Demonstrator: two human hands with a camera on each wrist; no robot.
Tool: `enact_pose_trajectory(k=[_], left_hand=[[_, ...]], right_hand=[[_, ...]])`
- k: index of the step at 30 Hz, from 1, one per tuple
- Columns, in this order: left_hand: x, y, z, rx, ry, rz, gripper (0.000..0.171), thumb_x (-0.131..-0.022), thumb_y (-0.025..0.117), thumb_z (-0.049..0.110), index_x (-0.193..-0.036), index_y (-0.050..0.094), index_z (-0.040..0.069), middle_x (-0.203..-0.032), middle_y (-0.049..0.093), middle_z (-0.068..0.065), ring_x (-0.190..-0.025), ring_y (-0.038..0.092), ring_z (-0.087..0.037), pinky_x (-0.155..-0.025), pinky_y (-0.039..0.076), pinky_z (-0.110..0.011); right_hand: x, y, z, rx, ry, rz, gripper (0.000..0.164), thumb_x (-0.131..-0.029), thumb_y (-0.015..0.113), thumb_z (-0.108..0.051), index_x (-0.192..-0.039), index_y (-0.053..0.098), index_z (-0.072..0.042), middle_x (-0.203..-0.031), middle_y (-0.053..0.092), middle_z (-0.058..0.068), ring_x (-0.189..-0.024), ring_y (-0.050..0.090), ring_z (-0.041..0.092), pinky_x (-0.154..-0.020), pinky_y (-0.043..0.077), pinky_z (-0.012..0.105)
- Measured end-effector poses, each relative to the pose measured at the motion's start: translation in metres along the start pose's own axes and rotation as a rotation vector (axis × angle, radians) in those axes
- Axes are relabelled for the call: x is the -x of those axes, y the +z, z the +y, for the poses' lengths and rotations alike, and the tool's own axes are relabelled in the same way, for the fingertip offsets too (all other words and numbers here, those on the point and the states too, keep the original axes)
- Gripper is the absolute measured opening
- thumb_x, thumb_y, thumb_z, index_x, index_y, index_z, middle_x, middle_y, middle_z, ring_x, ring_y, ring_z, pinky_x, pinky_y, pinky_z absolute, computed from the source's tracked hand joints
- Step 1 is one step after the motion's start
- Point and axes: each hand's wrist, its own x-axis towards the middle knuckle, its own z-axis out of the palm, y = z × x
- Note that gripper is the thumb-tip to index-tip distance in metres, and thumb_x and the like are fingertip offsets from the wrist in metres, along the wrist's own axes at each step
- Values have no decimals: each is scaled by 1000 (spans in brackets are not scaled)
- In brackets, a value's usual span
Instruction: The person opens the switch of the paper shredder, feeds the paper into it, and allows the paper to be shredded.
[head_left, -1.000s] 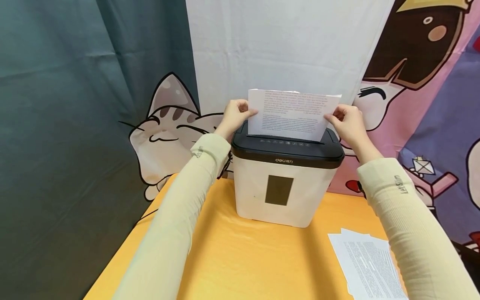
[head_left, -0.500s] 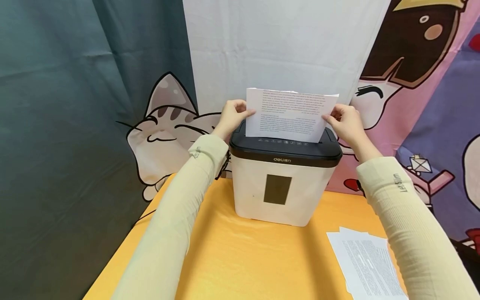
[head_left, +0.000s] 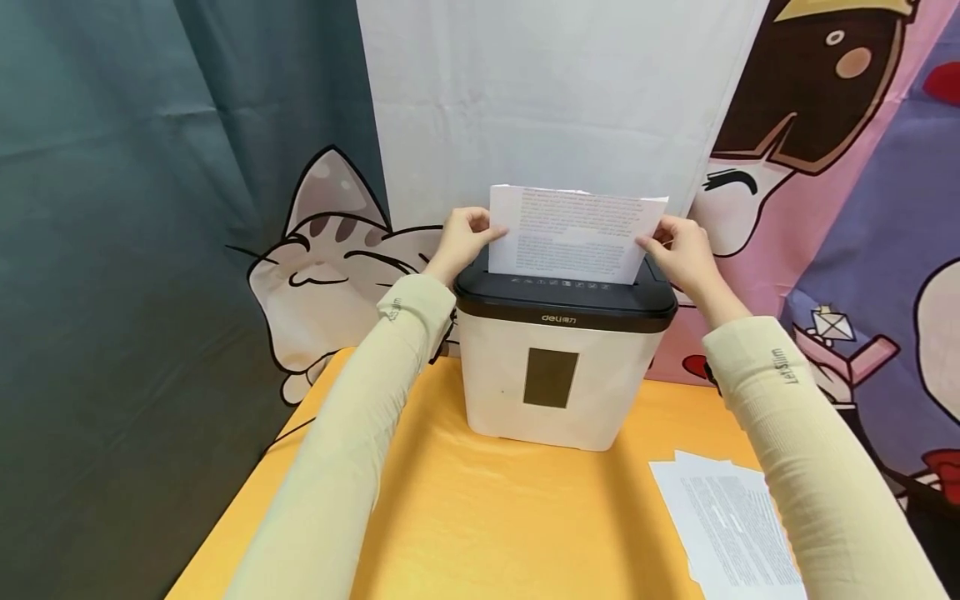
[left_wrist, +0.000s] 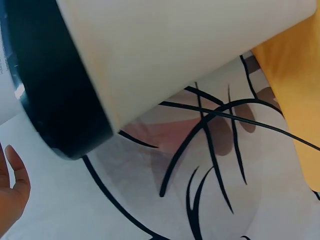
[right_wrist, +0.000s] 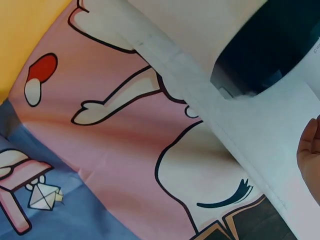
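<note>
A white paper shredder (head_left: 555, 367) with a black top stands on the yellow table, its small dark window facing me. Printed paper sheets (head_left: 573, 233) stand upright at the slot in its top. My left hand (head_left: 462, 240) pinches their left edge between thumb and fingers. At the opposite edge, my right hand (head_left: 681, 250) pinches the sheets in the same way. The left wrist view catches the shredder's side (left_wrist: 150, 45) and part of the left hand (left_wrist: 14, 185). In the right wrist view, the right hand (right_wrist: 311, 155) is cut off by the frame edge.
More printed sheets (head_left: 731, 525) lie loosely stacked on the yellow table (head_left: 480, 508), near the right forearm. A black cord (head_left: 292, 430) crosses the table's left edge. Behind the shredder hangs a cloth backdrop (head_left: 555, 100) with cartoon figures.
Both hands and the sheets have sunk slightly toward the shredder's top in the last half second. The whole scene has shifted a little left in view. Both hands keep their pinch.
</note>
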Motion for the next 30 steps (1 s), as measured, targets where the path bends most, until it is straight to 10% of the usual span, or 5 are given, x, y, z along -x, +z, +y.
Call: enact_pose_trajectory(k=[17,30], left_hand=[[14,5,-18,-115,-12,-26,18,-85,69,11,-87,68,-7,-74,63,-8,-64,45,-6,-62,35,-16],[18,6,-21,-173,-5,-30,18,-84,71,12,-77,65,-4,-64,57,-1,-60,43,-7,-60,33,-17]], right_hand=[[11,15,8,16,-23,-35,20,-92,59,-9,-103,64,7,-96,65,28,-80,56,29,-65,38,18],[17,24,16,36,-16,-44,21,-92,60,-9,-105,63,8,-95,65,28,-81,58,31,-67,39,21]])
